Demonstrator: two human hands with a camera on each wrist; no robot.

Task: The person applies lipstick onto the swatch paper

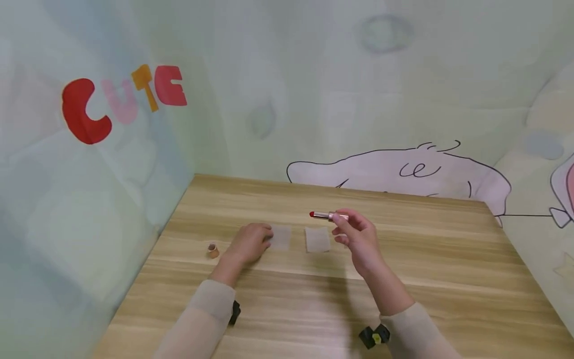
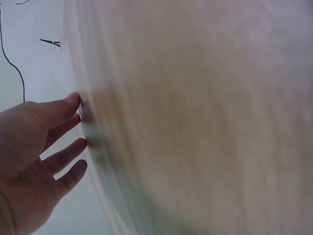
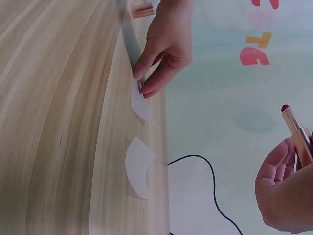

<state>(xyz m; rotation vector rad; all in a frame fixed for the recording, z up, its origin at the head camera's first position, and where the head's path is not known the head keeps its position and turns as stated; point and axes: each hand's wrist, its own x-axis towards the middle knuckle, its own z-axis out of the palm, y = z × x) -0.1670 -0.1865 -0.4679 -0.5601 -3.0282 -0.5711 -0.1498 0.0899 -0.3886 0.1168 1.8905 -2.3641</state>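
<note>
My right hand (image 1: 360, 239) holds a lipstick (image 1: 320, 216) between thumb and fingers, raised over the table. Its red tip points left, and the rose-gold base sits in the fingers, as the right wrist view shows the lipstick (image 3: 296, 132) too. My left hand (image 1: 251, 243) rests low on the table, fingertips right at the left edge of a thin white paper square (image 1: 281, 238). In the left wrist view the left hand (image 2: 41, 147) has its fingers extended and slightly apart against the tabletop. A second white paper square (image 1: 317, 240) lies to the right, edges curling.
A small rose-gold lipstick cap (image 1: 213, 251) stands left of my left hand. The wooden table (image 1: 287, 299) meets a patterned wall cloth (image 1: 233, 99) at its back and left edges, with colourful letters on the left side.
</note>
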